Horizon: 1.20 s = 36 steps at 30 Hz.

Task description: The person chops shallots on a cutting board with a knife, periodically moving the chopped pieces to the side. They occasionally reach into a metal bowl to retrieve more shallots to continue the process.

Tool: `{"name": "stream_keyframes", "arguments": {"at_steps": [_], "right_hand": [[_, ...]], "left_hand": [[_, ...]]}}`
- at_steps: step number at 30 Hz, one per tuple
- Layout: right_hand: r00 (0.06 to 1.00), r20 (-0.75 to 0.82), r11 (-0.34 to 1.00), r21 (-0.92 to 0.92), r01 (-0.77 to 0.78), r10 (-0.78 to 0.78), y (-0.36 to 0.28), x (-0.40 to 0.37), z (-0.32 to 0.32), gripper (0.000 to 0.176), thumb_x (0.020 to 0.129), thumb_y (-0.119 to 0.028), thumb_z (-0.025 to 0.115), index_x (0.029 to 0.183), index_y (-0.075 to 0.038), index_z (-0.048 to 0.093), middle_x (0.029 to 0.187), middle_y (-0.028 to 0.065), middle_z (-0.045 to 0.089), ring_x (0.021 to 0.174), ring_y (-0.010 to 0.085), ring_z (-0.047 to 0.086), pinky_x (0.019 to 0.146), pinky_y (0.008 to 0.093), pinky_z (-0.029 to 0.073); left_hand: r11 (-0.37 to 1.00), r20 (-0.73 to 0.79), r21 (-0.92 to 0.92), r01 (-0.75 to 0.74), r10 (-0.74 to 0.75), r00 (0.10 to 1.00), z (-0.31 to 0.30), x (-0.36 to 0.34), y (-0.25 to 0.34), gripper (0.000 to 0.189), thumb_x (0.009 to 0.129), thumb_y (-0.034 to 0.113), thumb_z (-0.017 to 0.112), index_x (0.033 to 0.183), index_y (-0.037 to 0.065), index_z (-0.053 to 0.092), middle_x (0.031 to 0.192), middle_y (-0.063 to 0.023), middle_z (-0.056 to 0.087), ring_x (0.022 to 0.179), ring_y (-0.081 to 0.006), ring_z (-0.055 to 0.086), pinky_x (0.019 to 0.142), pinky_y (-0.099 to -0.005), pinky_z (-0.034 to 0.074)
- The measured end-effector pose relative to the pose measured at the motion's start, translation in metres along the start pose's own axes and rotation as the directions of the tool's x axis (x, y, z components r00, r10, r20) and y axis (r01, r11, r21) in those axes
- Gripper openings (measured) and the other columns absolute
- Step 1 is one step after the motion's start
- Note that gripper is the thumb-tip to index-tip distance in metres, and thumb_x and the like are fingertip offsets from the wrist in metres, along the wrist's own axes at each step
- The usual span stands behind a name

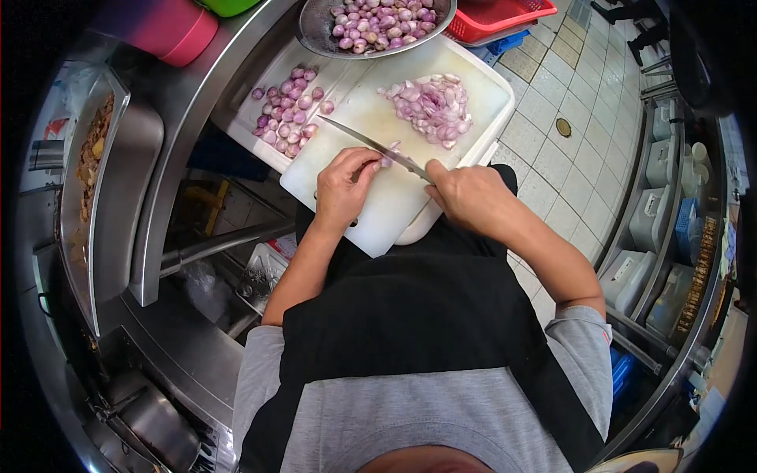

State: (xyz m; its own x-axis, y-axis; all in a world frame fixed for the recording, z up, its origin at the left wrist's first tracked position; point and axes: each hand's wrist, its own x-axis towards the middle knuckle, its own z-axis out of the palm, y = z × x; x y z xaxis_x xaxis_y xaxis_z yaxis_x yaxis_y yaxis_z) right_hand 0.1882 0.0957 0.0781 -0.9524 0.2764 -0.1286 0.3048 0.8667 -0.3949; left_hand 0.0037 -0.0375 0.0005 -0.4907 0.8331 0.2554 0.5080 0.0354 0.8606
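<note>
My right hand [467, 195] is closed round the handle of a kitchen knife [359, 137], whose long blade points up and left across the white cutting board [377, 211]. On the near side of the blade, my left hand [344, 183] has its fingertips pinched on a small shallot [385, 162], partly hidden by fingers and blade. A little pile of sliced shallots [432, 109] lies farther up the board. Whole peeled shallots [285, 114] are heaped left of the knife tip, in the white tray [251, 88] under the board.
A metal colander [315, 38] of whole shallots stands at the far end, beside a red basket [505, 17]. To the left runs a steel counter edge [177, 150] with a deep metal pan [118, 197]. Shelves with grey containers [631, 276] line the right, past the tiled floor [564, 165].
</note>
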Motion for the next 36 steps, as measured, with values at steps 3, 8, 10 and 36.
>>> {"name": "stream_keyframes", "arguments": {"at_steps": [3, 8, 10, 36], "right_hand": [[0.997, 0.062, 0.999, -0.002, -0.047, 0.047, -0.006, -0.012, -0.007, 0.024, 0.093, -0.022, 0.057, 0.097, 0.0, 0.048, 0.063, 0.0185, 0.063, 0.063, 0.0394, 0.066, 0.055, 0.0493, 0.051], [0.999, -0.011, 0.999, 0.036, -0.036, 0.037, 0.007, 0.012, 0.034, 0.024, 0.092, -0.021, 0.059, 0.093, -0.001, 0.046, 0.061, 0.0186, 0.061, 0.061, 0.0405, 0.063, 0.055, 0.0502, 0.049], [0.996, -0.089, 0.998, 0.068, 0.011, -0.005, 0.009, 0.024, 0.039, 0.024, 0.092, -0.021, 0.059, 0.095, -0.001, 0.046, 0.061, 0.0187, 0.061, 0.062, 0.0404, 0.063, 0.055, 0.0503, 0.049], [0.999, 0.006, 0.997, 0.068, -0.037, 0.036, 0.001, 0.004, 0.027, 0.025, 0.093, -0.022, 0.058, 0.095, 0.0, 0.045, 0.061, 0.0206, 0.061, 0.063, 0.0417, 0.063, 0.057, 0.0504, 0.05]], "left_hand": [[1.0, 0.006, 0.017, -0.011, 0.011, 1.0, -0.001, 0.0, -0.002, 0.013, 0.086, -0.002, 0.067, 0.099, -0.002, 0.07, 0.098, -0.0102, 0.068, 0.084, -0.0154, 0.067, 0.075, -0.0263, 0.055], [1.0, -0.003, 0.009, -0.012, 0.012, 1.0, 0.0, -0.001, -0.004, 0.014, 0.086, -0.003, 0.067, 0.099, -0.003, 0.07, 0.098, -0.0103, 0.068, 0.085, -0.0156, 0.067, 0.075, -0.0262, 0.056], [1.0, -0.004, 0.021, -0.014, 0.014, 1.0, 0.0, -0.001, -0.003, 0.014, 0.086, -0.003, 0.067, 0.099, -0.003, 0.07, 0.099, -0.0102, 0.068, 0.086, -0.0157, 0.068, 0.076, -0.0262, 0.056], [1.0, -0.055, -0.016, -0.017, 0.016, 0.998, 0.003, -0.002, -0.004, 0.013, 0.083, 0.0, 0.07, 0.096, 0.0, 0.069, 0.093, -0.0112, 0.069, 0.079, -0.0207, 0.069, 0.071, -0.0291, 0.056]]}}
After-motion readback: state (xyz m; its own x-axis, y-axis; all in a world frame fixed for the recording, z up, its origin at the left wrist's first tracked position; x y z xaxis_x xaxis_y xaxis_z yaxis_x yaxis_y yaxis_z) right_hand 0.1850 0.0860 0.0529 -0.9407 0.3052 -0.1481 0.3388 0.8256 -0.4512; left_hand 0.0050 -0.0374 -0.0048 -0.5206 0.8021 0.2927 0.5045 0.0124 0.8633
